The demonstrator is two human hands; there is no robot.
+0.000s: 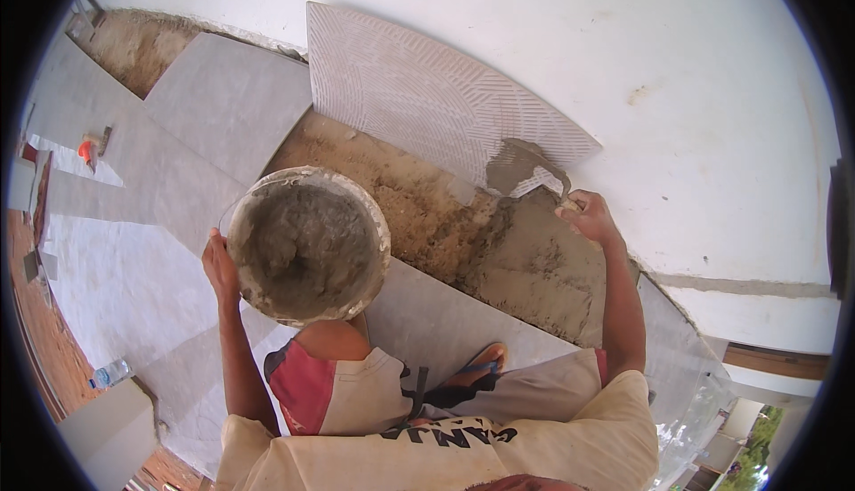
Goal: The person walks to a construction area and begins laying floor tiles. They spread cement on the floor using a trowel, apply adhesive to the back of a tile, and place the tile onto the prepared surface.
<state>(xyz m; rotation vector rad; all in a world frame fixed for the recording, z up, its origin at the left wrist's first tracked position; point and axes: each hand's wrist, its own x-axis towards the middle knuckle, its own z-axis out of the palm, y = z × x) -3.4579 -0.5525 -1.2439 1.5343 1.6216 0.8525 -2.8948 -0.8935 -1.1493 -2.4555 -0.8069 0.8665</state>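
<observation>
My left hand point(220, 266) is closed at the left side of a round bucket point(381, 268), by its thin wire handle. Wet grey mortar point(307, 251) fills much of the bucket. My right hand point(592, 217) is wrapped round the handle of a trowel point(567, 202). The trowel's blade is partly lost against the grey mortar near it. Just beyond lies the lower right part of a tile point(419, 81), which leans on the wall with its ridged back toward me. A patch of mortar point(517, 162) clings to that back.
Below the leaning tile runs a strip of bare sand point(383, 166), with spread mortar point(543, 264) at its right end. Large grey tiles point(227, 90) cover the floor around it. A white wall point(695, 117) rises beyond. An orange-handled tool point(86, 151) and a clear bottle point(111, 373) lie leftward.
</observation>
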